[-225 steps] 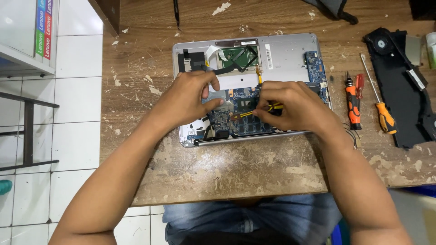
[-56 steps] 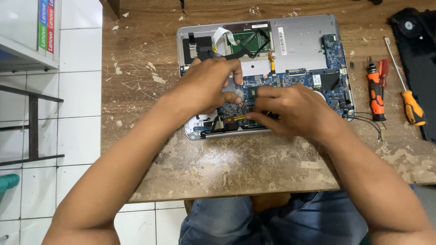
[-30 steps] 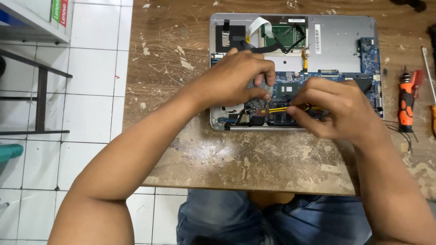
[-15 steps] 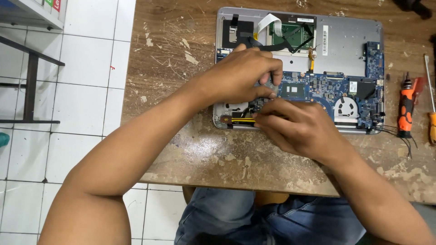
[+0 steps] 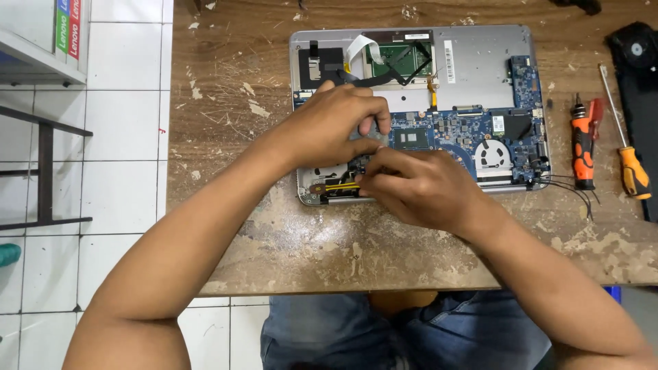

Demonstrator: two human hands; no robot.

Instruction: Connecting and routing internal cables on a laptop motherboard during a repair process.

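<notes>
An opened silver laptop base (image 5: 480,62) lies on a worn wooden table (image 5: 226,123), its blue motherboard (image 5: 473,133) and round fan (image 5: 495,154) exposed. My left hand (image 5: 336,130) rests curled over the board's left part, fingers pressing a component beside the processor chip (image 5: 410,139). My right hand (image 5: 418,188) pinches something small at the laptop's near left corner, just right of yellow and black cables (image 5: 339,186). What the fingertips hold is hidden.
An orange-and-black screwdriver (image 5: 582,144) and an orange-handled screwdriver (image 5: 627,154) lie right of the laptop. A black cover (image 5: 637,62) sits at the far right. Thin black wires (image 5: 576,192) trail from the laptop's right corner. White tiled floor is left of the table.
My right hand has shifted left along the laptop's near edge toward the left corner cables. My left hand stays on the board. The view has swung, showing the right-hand tools again.
</notes>
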